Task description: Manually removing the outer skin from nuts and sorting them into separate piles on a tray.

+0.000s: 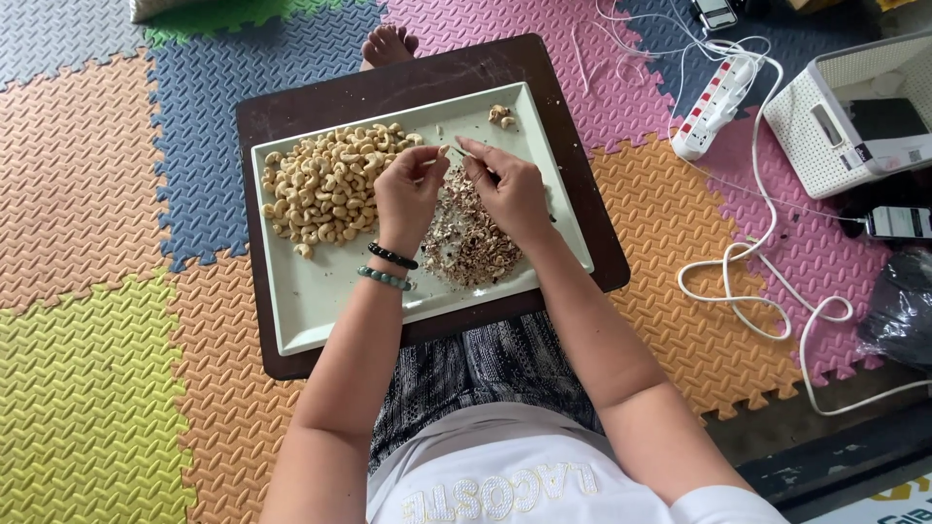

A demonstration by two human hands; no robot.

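Note:
A pale rectangular tray [320, 301] rests on a dark brown board [456, 73] across my lap. A heap of cashew nuts [325, 180] fills its upper left. A pile of brown peelings [471, 238] lies in the middle, and a few peeled nuts [501, 115] sit at the far edge. My left hand [408, 194], with two bead bracelets on the wrist, pinches a cashew above the peelings. My right hand [510, 189] holds a thin small tool against that nut; the tool's tip is hard to make out.
Coloured foam puzzle mats [87, 194] cover the floor. My bare foot [388, 44] shows beyond the board. To the right lie a white power strip [714, 107], looping white cables [748, 291], a white box-shaped device [854, 116] and a dark plastic bag [898, 306].

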